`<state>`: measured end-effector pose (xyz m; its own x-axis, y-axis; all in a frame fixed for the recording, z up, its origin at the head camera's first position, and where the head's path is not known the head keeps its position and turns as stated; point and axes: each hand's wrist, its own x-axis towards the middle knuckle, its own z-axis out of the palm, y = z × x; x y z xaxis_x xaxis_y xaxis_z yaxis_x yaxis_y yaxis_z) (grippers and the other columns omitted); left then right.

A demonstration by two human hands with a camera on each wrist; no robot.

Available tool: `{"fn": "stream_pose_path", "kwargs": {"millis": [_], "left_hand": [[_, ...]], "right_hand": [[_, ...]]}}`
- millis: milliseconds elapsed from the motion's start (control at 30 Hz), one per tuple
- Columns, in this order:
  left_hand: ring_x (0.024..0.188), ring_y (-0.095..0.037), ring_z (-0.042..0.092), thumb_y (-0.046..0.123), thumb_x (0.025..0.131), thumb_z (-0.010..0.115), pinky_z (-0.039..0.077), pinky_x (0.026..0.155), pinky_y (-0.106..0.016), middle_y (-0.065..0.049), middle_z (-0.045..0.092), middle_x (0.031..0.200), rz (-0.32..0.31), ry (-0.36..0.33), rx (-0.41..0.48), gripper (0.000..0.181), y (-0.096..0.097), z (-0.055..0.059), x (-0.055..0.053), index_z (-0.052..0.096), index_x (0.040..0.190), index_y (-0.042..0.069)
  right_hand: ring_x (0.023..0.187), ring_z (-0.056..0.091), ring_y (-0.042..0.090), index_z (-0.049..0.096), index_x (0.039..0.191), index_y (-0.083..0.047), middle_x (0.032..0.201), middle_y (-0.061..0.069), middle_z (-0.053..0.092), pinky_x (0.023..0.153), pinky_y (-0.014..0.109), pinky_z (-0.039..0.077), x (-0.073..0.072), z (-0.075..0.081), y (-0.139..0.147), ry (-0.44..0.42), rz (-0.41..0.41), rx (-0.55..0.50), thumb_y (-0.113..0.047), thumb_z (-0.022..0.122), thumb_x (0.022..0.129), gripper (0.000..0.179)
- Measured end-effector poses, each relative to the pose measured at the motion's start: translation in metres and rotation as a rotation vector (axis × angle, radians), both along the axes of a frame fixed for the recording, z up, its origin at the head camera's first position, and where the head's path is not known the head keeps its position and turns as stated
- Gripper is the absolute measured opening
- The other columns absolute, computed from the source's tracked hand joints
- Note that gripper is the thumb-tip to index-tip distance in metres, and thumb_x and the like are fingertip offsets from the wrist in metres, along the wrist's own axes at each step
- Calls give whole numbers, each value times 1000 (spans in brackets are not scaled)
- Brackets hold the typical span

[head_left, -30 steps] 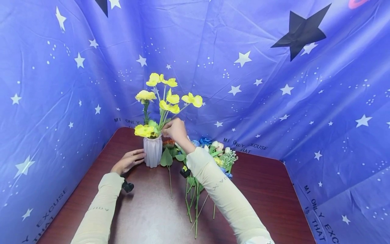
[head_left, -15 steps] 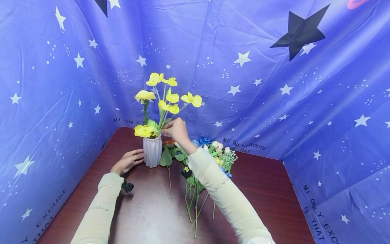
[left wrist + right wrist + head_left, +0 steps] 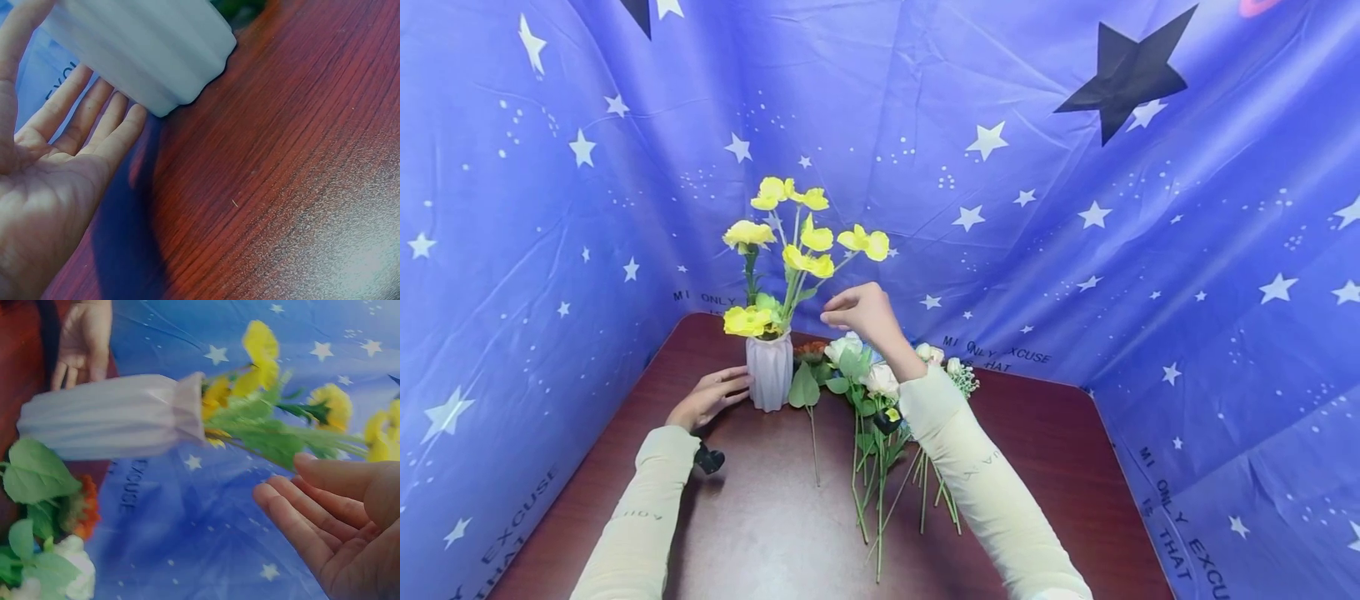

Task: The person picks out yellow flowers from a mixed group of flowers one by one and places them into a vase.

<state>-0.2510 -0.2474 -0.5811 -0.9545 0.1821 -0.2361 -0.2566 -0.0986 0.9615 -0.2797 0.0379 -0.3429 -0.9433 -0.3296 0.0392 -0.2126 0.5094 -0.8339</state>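
A pale ribbed vase (image 3: 770, 375) stands upright on the dark red table, holding several yellow flowers (image 3: 808, 262) with green stems. My left hand (image 3: 711, 398) is at the vase's left side, its outstretched fingers right at the wall; the left wrist view shows them near the vase's base (image 3: 187, 75). To the right of the stems and above the rim, my right hand (image 3: 868, 317) hovers with nothing in it. Its relaxed fingers (image 3: 325, 531) are parted from the thumb in the right wrist view, near the stems.
Right of the vase lies a pile of loose flowers: a white rose (image 3: 882, 379), an orange bloom (image 3: 810, 350), a broad green leaf (image 3: 803, 387) and others. Their long stems (image 3: 880, 517) point toward the table's near side. A blue starry curtain (image 3: 925, 167) surrounds the table.
My right hand has let go of a stem at the vase's mouth and drawn back to the right. The left hand stays by the vase. The head view has shifted slightly.
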Motion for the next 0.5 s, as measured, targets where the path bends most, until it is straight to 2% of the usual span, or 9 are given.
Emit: {"fn": "stream_pose_path", "kwargs": {"millis": [100,200,367,500], "left_hand": [[118,-2,56,18,104,59,36,121,-46,-23,32,159,-7,6,3,70,-1,1,0,22,157,-10],[117,-2,56,17,105,58,35,122,-47,-24,31,159,-10,8,10,70,-2,2,1,21,157,-10],[130,-13,51,18,105,57,32,123,-48,-27,23,163,-15,-4,4,71,0,4,0,19,158,-9],[138,-22,46,19,105,57,31,123,-49,-28,21,164,-12,-23,5,71,2,5,0,19,158,-9]], "right_hand": [[86,77,25,79,104,-2,102,15,78,76,30,65,1,5,16,-18,-6,-10,-10,81,87,19],[89,76,26,78,106,-2,105,16,77,79,30,65,3,9,31,-44,-13,-29,-10,81,87,21],[95,75,32,77,110,0,109,19,76,81,32,65,9,17,56,-39,-40,-47,-9,81,87,25],[92,76,27,77,111,-2,109,18,76,81,33,65,14,19,76,-8,-75,-19,-13,82,87,28]]}}
